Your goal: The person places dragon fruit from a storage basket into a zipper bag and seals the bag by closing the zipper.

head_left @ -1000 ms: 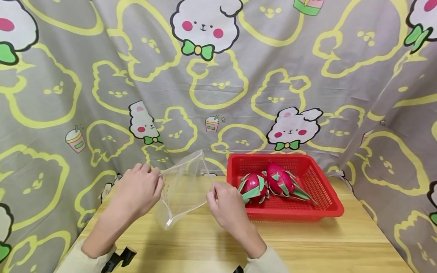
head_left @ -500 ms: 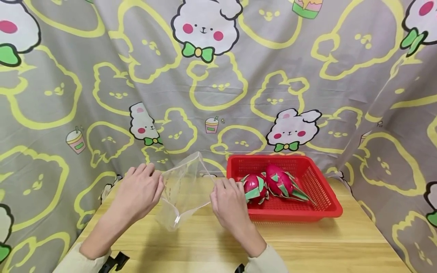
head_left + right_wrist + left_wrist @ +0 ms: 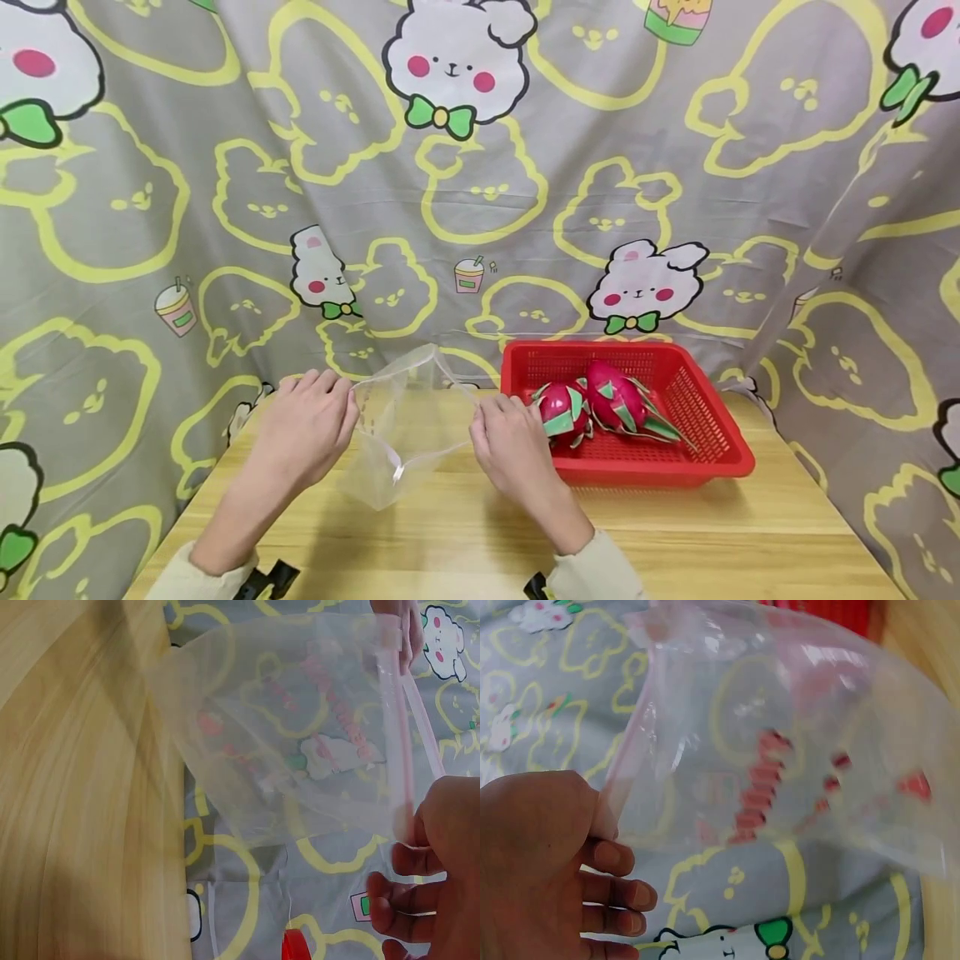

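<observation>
A clear plastic zip bag (image 3: pixel 416 417) hangs between my two hands above the table, its mouth spread wide and facing up. My left hand (image 3: pixel 311 425) pinches the left side of the rim between thumb and fingers. On the opposite side, my right hand (image 3: pixel 517 442) pinches the rim, close to the basket. Red printing (image 3: pixel 761 791) shows on the bag's wall in the left wrist view, and nothing is seen inside it. Two dragon fruits, a rounder one (image 3: pixel 558 406) and a longer one (image 3: pixel 611 392), lie in a red plastic basket (image 3: pixel 637 475) right of the bag.
The wooden table (image 3: pixel 465 550) carries the basket on its right side. Behind it hangs a grey patterned cloth (image 3: pixel 510 208), which also closes off both sides. The basket's left wall stands just beyond my right hand.
Both hands have kept their grip on the bag. My right hand has shifted slightly right, and the bag's near corner with its white slider has swung right. The basket and fruits stay put.
</observation>
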`<state>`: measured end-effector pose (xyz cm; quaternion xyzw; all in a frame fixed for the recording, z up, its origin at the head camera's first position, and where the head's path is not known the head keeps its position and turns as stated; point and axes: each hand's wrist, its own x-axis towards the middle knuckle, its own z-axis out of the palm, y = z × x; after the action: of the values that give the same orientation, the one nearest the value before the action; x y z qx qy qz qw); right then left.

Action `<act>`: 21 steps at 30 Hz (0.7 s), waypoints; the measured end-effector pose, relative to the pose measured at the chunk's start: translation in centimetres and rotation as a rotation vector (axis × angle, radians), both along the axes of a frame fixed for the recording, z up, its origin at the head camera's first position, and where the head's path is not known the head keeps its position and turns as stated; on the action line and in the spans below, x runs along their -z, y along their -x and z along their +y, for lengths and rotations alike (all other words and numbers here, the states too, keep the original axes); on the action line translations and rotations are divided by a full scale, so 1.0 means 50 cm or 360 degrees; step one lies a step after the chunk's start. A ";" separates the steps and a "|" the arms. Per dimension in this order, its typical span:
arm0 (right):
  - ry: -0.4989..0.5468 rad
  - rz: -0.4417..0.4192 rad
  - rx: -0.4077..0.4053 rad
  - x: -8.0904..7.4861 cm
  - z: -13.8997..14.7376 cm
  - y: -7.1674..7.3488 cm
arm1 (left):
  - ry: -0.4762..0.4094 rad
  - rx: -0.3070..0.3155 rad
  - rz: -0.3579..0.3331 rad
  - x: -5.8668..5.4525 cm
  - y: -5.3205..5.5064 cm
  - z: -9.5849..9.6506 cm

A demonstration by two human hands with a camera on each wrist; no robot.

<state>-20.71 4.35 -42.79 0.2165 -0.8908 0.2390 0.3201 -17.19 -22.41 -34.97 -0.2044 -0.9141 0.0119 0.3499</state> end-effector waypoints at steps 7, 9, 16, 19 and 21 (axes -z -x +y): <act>0.0026 -0.0044 -0.0040 0.004 -0.009 -0.001 | -0.0218 -0.0049 -0.0109 0.026 -0.002 0.030; 0.0038 -0.0040 -0.0059 0.007 -0.011 -0.002 | -0.0256 -0.0058 -0.0116 0.033 -0.003 0.035; 0.0098 -0.0011 -0.0042 0.008 -0.005 -0.002 | -0.0291 -0.0049 -0.0093 0.043 -0.001 0.052; 0.0138 -0.0006 -0.0016 0.003 -0.005 0.000 | -0.0272 -0.0043 -0.0042 0.041 0.001 0.054; 0.0176 -0.0021 -0.0014 0.002 -0.009 0.000 | -0.0270 -0.0036 -0.0012 0.041 0.003 0.056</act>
<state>-20.71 3.92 -42.90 0.2007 -0.8774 0.2908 0.3246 -17.34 -19.62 -37.04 -0.1640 -0.9154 -0.0623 0.3623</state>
